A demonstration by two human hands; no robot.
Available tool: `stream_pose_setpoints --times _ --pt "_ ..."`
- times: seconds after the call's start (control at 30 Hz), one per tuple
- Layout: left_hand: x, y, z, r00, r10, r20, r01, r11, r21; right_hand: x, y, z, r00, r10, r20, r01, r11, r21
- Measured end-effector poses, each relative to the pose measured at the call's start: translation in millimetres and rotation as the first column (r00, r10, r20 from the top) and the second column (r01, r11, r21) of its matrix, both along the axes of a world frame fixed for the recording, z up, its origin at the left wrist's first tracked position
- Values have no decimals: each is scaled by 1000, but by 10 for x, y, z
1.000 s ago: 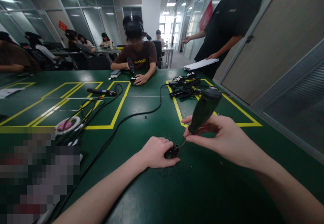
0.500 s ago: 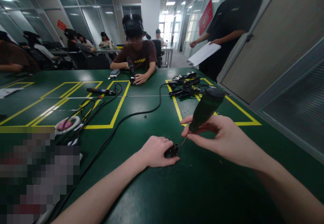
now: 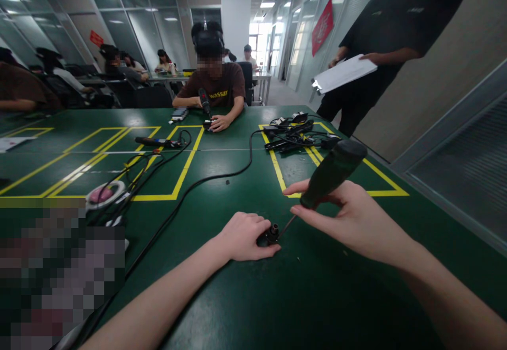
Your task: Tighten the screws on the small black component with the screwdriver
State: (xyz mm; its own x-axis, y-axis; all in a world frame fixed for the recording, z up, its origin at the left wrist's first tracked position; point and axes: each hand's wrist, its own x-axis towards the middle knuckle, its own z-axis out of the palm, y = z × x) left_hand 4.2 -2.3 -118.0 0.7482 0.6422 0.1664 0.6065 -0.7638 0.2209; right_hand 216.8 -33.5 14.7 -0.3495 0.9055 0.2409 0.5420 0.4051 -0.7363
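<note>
My left hand [image 3: 246, 238] rests on the green table, its thumb and fingers closed around a small black part with a short round stub [image 3: 273, 232]. What kind of part it is I cannot make out. In my right hand [image 3: 340, 210] is a screwdriver [image 3: 335, 170] with a thick dark handle, gripped between thumb and fingers near the shaft. The handle leans up and to the right. Its thin metal shaft slants down to the left, and the tip meets or nearly meets the right side of the black part.
A black cable [image 3: 194, 185] runs across the green table [image 3: 245, 308]. Tangled black cables [image 3: 293, 133] lie in a yellow-taped area. Left are a dark tool [image 3: 154, 142] and a white ring-shaped item [image 3: 105, 194]. A seated co-worker [image 3: 212, 83] works opposite; another person [image 3: 400, 33] stands right, holding papers.
The screwdriver handle has tipped further right and slightly down, with my right hand shifting a little. My left hand stays put. The standing person has moved right.
</note>
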Motion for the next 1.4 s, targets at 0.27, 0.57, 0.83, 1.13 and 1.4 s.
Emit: stream_pose_setpoints --times 0.27,0.57,0.83,1.13,1.4 --pt "3 -1 -5 1000 2 -22 -1 1000 19 20 19 -77 1000 7 -15 -6 998 66" --pt "2 4 -13 1000 -10 -10 10 999 31 39 17 -109 1000 12 -15 -11 995 102" --pt "-4 10 -28 1000 -17 0 17 999 42 12 -1 -82 1000 5 -13 -5 999 32" --pt "9 4 -3 999 -11 -38 12 999 35 -1 1 -99 1000 27 3 -27 999 28" --pt "7 0 -18 999 -11 -36 13 999 51 -18 -6 -89 1000 -1 8 1 1000 14"
